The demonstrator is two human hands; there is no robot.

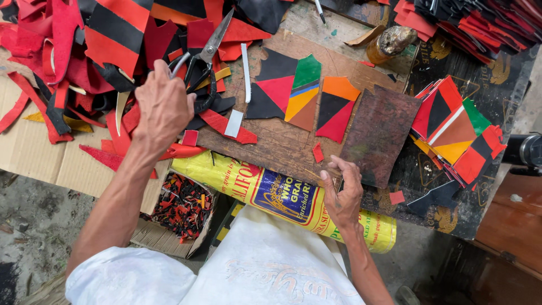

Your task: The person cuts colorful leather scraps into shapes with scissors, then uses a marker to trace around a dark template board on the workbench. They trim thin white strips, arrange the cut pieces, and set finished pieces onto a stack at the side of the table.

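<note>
Evidently the left hand (164, 104) has its fingers closed through the loops of the large steel scissors (206, 56), whose blades point up and away over the heap of red and black leather offcuts (68, 51); gripped like that, the tool sits ready right where the scrap piles up, at the left end of the bench. The right hand (344, 192) rests at the near edge of the worn wooden cutting board (282, 141), fingers loosely curled and slightly apart, fingertips touching the lower corner of a dark brown leather sheet (378, 135), as if steadying it flat; it clamps nothing.

Between the hands, three patchwork panels (299, 93) of red, black, orange and green triangles lie side by side on the board, spread out face up where they can be compared. Further right a fanned stack of similar finished panels (451, 130) is set apart from the loose work. A brown glue bottle (389, 44) lies tipped at the board's far edge, within reach of either hand. Below the bench, a cardboard box of tiny trimmings (180, 206) sits beside a yellow printed sack (271, 192), placed to catch what falls.
</note>
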